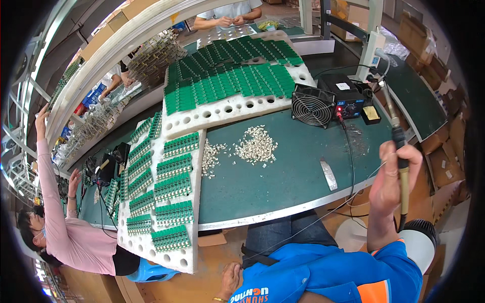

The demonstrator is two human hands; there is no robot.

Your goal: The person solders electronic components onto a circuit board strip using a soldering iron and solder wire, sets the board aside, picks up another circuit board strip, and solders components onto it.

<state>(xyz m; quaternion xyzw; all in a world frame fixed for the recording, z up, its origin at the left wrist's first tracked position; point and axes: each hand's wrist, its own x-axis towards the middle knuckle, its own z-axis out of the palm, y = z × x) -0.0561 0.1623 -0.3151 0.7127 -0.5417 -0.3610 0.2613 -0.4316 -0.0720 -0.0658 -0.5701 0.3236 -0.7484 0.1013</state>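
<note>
Raised at the right, my right hand (391,174) is wrapped around the handle of a soldering iron (389,103), held nearly upright with its metal barrel upward. A thin grey strand of solder wire (313,222) stretches from beside that hand down to the lower left, across my lap. My left hand (231,278) is low by my waist, its fingers curled in where the strand leads; the grip itself is partly hidden. Loose small white connectors (255,145) lie piled on the green bench. Rows of green circuit boards with white parts (172,187) fill a white foam board (186,247).
Another foam board (189,120) holds many bare green boards (227,76). A black fan (312,105), a soldering station (346,96) and a yellow sponge tray (371,114) stand at the back right. A silvery strip (328,175) lies near the front edge. A co-worker in pink (76,237) sits left.
</note>
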